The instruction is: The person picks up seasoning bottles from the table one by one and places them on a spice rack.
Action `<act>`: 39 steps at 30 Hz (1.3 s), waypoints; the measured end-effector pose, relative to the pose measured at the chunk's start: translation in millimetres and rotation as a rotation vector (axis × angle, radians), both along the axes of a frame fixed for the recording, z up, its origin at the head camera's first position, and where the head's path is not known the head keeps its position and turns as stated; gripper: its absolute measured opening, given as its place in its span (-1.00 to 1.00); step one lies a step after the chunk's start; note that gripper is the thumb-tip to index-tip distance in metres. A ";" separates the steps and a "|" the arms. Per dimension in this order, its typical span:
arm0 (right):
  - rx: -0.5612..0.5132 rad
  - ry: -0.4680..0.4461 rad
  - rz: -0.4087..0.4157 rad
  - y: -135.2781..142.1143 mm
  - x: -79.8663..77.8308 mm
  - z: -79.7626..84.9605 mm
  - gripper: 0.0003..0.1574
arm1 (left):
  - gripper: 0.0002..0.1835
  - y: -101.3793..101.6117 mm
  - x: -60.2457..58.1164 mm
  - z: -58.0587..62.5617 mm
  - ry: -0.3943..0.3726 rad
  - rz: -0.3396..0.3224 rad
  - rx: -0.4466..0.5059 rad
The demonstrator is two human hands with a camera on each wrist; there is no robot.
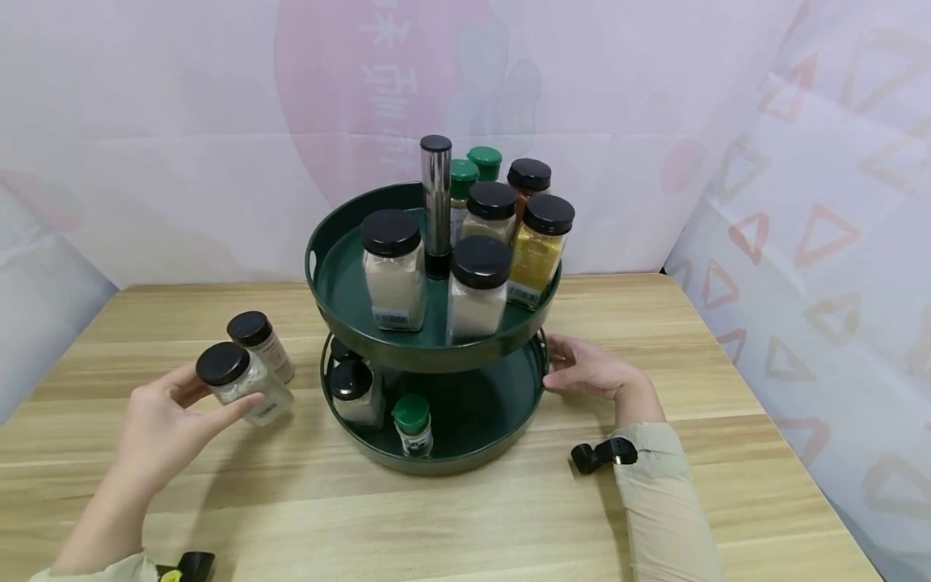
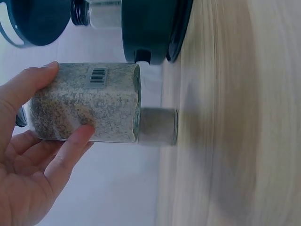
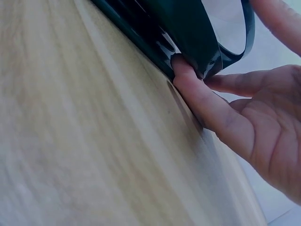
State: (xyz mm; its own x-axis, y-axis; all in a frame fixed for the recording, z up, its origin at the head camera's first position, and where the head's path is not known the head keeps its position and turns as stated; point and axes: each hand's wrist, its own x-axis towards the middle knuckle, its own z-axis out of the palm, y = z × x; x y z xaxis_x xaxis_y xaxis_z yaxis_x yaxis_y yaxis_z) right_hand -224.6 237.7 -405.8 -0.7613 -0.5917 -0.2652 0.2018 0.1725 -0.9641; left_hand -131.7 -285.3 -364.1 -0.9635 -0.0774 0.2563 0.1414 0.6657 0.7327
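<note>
My left hand [image 1: 163, 424] holds a clear square spice jar [image 1: 250, 388], its black lid tilted left, between thumb and fingers. The left wrist view shows speckled pale grains inside the jar [image 2: 89, 103] and a barcode label. Behind it stands a smaller black-lidded shaker [image 1: 271, 347]. At the right side of a dark green two-tier rack [image 1: 436, 465], my right hand [image 1: 589, 368] grips the lower tray's rim. Seen from the right wrist, a digit presses low on the tray wall [image 3: 188, 28], with other fingers partly hidden behind the rim.
The upper tray [image 1: 338, 275] carries several black- and green-lidded jars around a chrome post [image 1: 436, 194]. On the lower tray are a green-lidded shaker [image 1: 414, 428], a black-lidded jar [image 1: 356, 396] and another partly hidden one. Cloth backdrops [image 1: 182, 121] line the table's back and sides.
</note>
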 end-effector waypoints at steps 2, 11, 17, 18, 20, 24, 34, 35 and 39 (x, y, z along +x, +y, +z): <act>0.003 0.002 0.003 -0.2 -0.5 -0.9 0.15 | -0.42 4.6 2.1 1.1 0.018 -0.019 0.002; 0.003 0.000 0.018 0.1 -1.7 -2.0 0.18 | -0.49 20.6 15.4 9.6 0.019 -0.069 0.006; 0.011 -0.007 0.025 1.6 -1.8 -0.7 0.18 | -0.52 31.1 27.7 14.1 0.006 -0.137 0.035; 0.016 -0.007 0.026 1.9 -2.0 -0.3 0.19 | -0.53 33.0 29.7 14.5 0.001 -0.149 0.044; 0.020 -0.006 0.034 2.1 -2.9 0.3 0.18 | -0.52 36.6 33.2 14.9 -0.014 -0.171 0.066; 0.035 0.015 0.047 1.0 -3.7 1.8 0.17 | -0.49 42.7 37.2 14.9 -0.031 -0.190 0.075; 0.188 0.091 0.055 -2.2 4.6 12.5 0.14 | -0.45 47.0 41.3 14.6 -0.004 -0.203 0.041; 0.209 0.101 0.056 -2.4 5.8 13.7 0.12 | -0.45 47.3 41.8 14.8 0.005 -0.200 0.028; 0.280 0.111 0.055 -3.2 11.6 19.6 0.05 | -0.45 49.1 43.2 15.9 0.024 -0.180 -0.014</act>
State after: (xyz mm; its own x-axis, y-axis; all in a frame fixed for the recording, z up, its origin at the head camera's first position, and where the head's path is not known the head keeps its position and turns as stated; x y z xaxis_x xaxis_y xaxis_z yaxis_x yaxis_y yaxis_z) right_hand -213.0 234.5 -386.2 -0.7633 -0.5488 -0.3408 0.0808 0.4423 -0.8932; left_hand -88.5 -236.2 -348.2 -0.9551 0.0992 0.2791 0.2762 0.6386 0.7182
